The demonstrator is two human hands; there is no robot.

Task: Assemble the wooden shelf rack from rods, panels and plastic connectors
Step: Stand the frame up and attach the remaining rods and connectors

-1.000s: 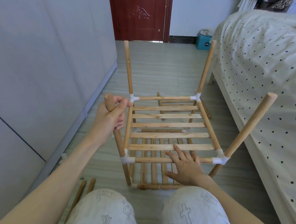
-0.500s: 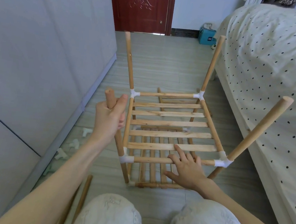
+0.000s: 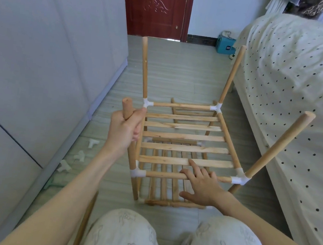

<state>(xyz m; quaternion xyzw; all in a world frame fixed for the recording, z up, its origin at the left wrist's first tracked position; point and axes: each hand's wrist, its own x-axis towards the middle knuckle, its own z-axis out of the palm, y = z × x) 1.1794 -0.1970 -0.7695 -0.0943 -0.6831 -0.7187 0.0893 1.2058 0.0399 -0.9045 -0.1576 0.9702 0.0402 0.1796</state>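
Note:
A half-built wooden rack (image 3: 184,138) stands on the floor before my knees, with two slatted shelves joined by white plastic connectors. Four rods rise from the upper shelf's corners. My left hand (image 3: 125,130) grips the near-left upright rod (image 3: 127,106) just below its top. My right hand (image 3: 203,183) rests with spread fingers on the near front rail (image 3: 163,174) and the nearest slat. The near-right rod (image 3: 279,146) leans out toward the bed. White corner connectors (image 3: 239,177) hold the near corners.
Loose white connectors (image 3: 80,155) lie along the base of the grey wardrobe (image 3: 43,60) on the left. A spare rod (image 3: 84,222) lies by my left knee. A dotted bed (image 3: 291,96) borders the right side. A red door (image 3: 156,10) and a teal box (image 3: 225,46) are far ahead.
The view has shifted slightly, showing more of the floor and loose connectors on the left. My left hand keeps its grip on the rod, with its fingers closing round it again; my right hand stays on the rail.

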